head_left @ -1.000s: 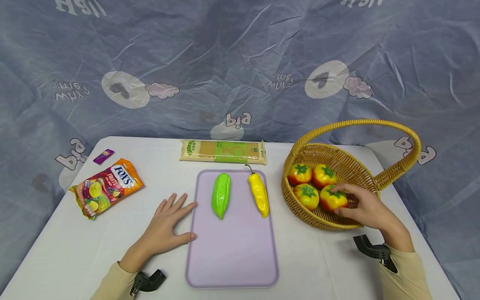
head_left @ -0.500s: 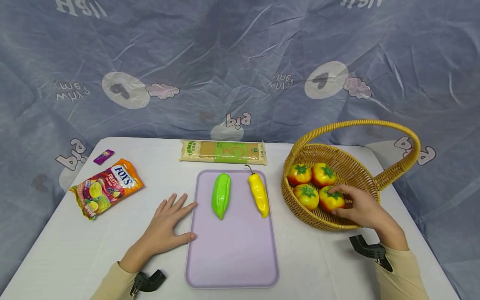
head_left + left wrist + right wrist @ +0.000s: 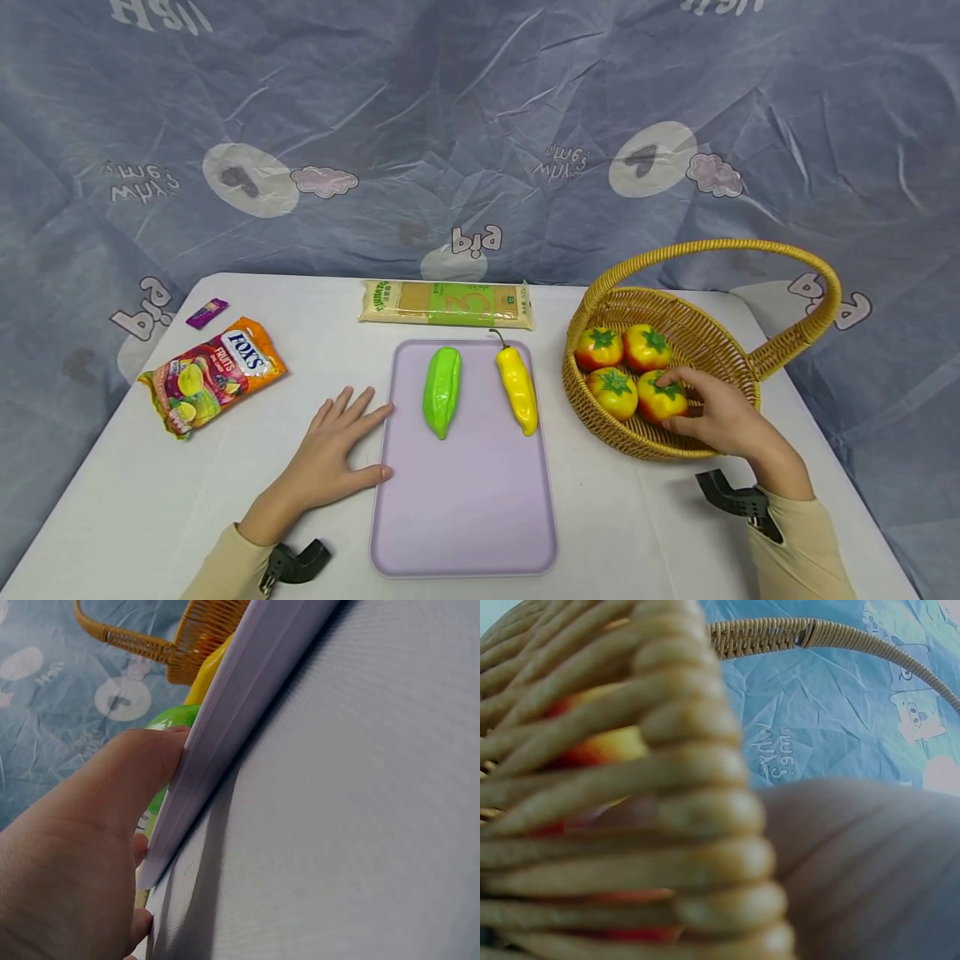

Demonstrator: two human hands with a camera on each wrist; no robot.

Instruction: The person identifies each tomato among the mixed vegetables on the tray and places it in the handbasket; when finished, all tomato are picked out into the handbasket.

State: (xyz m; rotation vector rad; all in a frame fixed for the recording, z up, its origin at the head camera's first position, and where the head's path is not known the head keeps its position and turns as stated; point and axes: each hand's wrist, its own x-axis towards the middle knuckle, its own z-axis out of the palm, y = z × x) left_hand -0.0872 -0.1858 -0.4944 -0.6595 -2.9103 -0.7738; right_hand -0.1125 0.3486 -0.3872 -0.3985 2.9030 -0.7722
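In the head view my right hand [image 3: 722,414] reaches over the near rim of a wicker basket [image 3: 600,423]. Thumb and fingers hold a red-yellow tomato [image 3: 660,398] with a green top, low in the basket beside three similar tomatoes [image 3: 613,392]. The basket wall hides most of this grip in the right wrist view. My left hand [image 3: 328,458] lies with spread fingers at the left edge of a lilac tray [image 3: 465,517], thumb and index fingertip touching the rim. On the tray are a green star fruit [image 3: 442,392] and a yellow chili pepper [image 3: 517,390].
Behind the tray lies a pack of noodles [image 3: 447,304]. A Fox's candy bag [image 3: 215,375] and a small purple wrapped candy [image 3: 207,313] are at the left. The basket's tall handle [image 3: 720,245] arches over its right side. A patterned cloth hangs behind the white table.
My right hand has shifted slightly left with the tomato, which now sits closer to the one on its left. The left hand and tray stay as they were.
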